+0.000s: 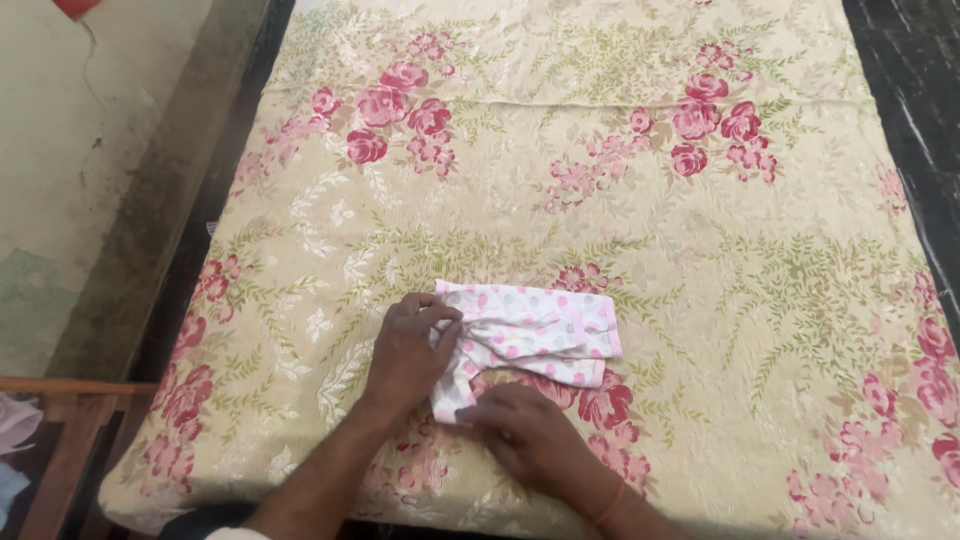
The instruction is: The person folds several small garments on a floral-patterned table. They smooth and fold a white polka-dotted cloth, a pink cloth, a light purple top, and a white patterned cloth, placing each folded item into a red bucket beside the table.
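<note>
Baby garment, white with pink and grey dots and pink edging, lies partly folded on the near middle of the bed, under both hands. Fingers of the left hand are curled narrow over the garment's left end, the tips pinching a gather of cloth at its upper corner; the palm bears down on the fabric beneath it, which appears to keep that end from sliding. Fingers of the right hand lie flat and close together, pressing the lower left corner against the bed; they grip nothing, and the flat pressure appears to hold a fold in place. An orange band circles the right wrist.

Cloth of the garment looks thin and soft, with creases running from the pinched point toward the right end, where two layers sit stacked with pink hems showing. Outward, the bed is covered by a cream quilted spread with raised stitching, printed with pink roses and green sprays. A worn, stained wall stands at left, and a dark floor shows at right.
</note>
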